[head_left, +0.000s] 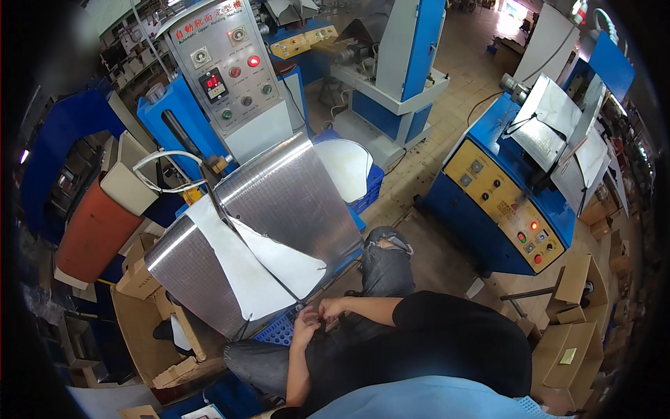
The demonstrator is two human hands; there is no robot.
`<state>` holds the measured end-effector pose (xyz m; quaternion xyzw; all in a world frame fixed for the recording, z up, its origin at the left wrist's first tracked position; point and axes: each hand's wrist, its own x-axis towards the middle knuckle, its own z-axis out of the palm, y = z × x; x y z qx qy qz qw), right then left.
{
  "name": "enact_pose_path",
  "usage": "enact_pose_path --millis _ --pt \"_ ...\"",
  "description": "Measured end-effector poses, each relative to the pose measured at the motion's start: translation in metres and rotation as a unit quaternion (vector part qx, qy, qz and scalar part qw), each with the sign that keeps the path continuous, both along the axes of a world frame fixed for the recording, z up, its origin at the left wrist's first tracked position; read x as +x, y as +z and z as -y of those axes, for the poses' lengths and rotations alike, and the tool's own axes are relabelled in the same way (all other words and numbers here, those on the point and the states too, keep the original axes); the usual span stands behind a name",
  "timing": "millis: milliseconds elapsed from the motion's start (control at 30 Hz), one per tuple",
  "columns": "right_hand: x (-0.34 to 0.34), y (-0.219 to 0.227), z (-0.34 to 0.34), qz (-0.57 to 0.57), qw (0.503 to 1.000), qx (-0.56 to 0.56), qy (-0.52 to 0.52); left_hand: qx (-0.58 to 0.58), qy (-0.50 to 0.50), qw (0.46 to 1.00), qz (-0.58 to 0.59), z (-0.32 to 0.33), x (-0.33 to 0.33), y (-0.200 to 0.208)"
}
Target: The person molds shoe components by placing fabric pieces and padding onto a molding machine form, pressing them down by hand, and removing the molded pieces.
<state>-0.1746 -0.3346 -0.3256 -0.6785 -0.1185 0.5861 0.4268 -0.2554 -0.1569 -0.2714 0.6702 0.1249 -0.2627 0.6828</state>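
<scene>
Curled fingers close together beside a blue plastic basket (274,332).
Left hand (306,324) and right hand (331,307) nearly meet, fingers bent inward — whether they pinch anything, I cannot tell. The perforated basket sits just left of them, near smooth white tapering sheets (241,276) lying on shiny, finely lined metal plates (283,185).

Head-worn fisheye, facing forward-down, near left hand (306,324) and right hand (331,308)
</scene>
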Motion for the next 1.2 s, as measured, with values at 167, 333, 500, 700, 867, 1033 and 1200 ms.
enact_pose_path --millis 167,333,500,700,867,1033,1200 --pt "0.002 0.010 -0.003 -0.014 1.000 0.006 -0.024 0.008 0.013 1.000 -0.009 -0.004 -0.005 -0.002" --pt "0.001 0.001 -0.002 -0.020 0.998 0.019 -0.053 -0.026 0.015 1.000 -0.006 -0.002 -0.001 0.007" --pt "0.003 -0.002 0.001 -0.072 0.995 0.028 -0.068 -0.032 0.011 0.999 -0.007 -0.001 0.002 0.002" --pt "0.003 0.003 -0.001 -0.112 0.991 0.027 -0.073 -0.055 0.028 0.998 0.006 -0.002 0.001 0.004" --pt "0.003 0.006 0.001 -0.101 0.991 0.036 -0.078 -0.019 0.015 1.000 0.002 -0.002 0.002 0.005" --pt "-0.001 0.024 0.001 -0.169 0.981 0.022 -0.090 -0.033 0.039 0.999 0.011 -0.004 0.000 0.006" --pt "0.005 0.004 0.005 -0.100 0.990 0.034 -0.098 0.062 0.008 0.997 0.049 -0.003 -0.002 -0.020"
